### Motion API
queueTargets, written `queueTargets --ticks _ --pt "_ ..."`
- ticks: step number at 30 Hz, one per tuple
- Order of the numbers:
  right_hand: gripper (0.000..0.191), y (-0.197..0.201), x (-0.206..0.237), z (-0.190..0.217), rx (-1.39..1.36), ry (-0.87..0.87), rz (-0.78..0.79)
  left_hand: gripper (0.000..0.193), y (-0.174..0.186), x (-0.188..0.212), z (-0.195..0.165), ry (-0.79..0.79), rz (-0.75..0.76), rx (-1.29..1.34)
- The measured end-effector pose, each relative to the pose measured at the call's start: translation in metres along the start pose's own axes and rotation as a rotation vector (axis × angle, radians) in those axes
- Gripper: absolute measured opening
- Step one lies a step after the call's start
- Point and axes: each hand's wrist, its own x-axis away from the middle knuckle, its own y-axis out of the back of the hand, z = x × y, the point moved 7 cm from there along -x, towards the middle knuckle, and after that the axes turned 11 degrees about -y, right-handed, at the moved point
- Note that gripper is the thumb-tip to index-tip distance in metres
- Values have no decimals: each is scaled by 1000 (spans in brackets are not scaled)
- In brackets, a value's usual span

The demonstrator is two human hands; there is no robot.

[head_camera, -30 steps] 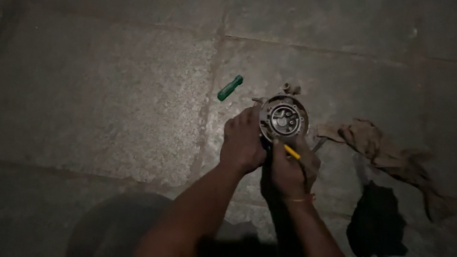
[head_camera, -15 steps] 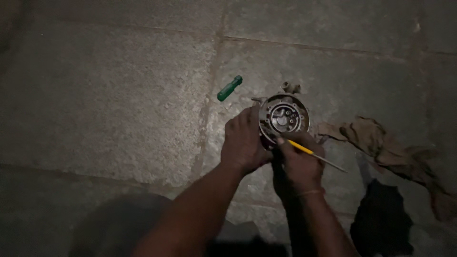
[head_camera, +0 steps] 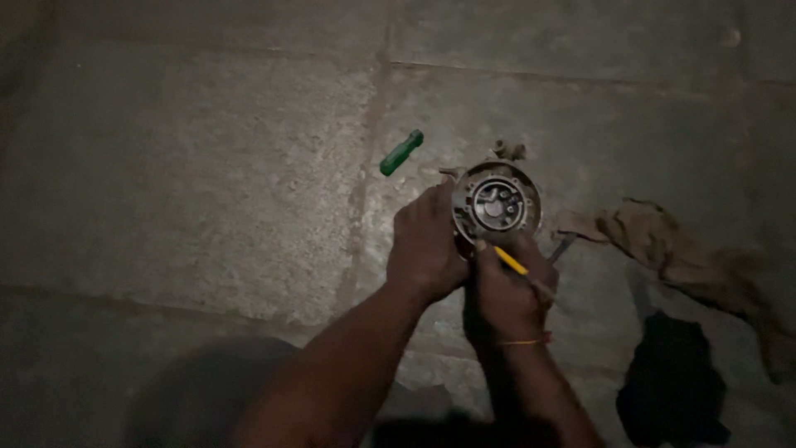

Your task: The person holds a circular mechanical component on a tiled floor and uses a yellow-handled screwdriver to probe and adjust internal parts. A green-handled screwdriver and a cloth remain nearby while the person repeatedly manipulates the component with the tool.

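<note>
A dim, top-down view of a stone floor (head_camera: 191, 191). The left hand (head_camera: 427, 245) curls around the side of a round metal housing (head_camera: 496, 203), steadying it on the floor. The right hand (head_camera: 507, 294), just below the housing, pinches a yellow-handled tool (head_camera: 512, 262), probably a small screwdriver, its tip touching the housing's lower rim. A green handle (head_camera: 401, 153) lies on the floor near the housing's upper left. A crumpled brown rag (head_camera: 680, 253) lies to the right, a dark cloth (head_camera: 672, 382) below it.
</note>
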Motion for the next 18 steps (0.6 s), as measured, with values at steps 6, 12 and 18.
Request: queueTargets --ticks 6,12,18 --pt "9 -3 -5 1 -87 -92 143 96 9 -3 -8 -18 -29 -22" --pt "8 -4 1 15 -222 -40 100 96 10 1 -8 -56 -79 -17" --pt "12 -5 1 11 -134 -108 96 107 5 1 -5 -48 -63 -35"
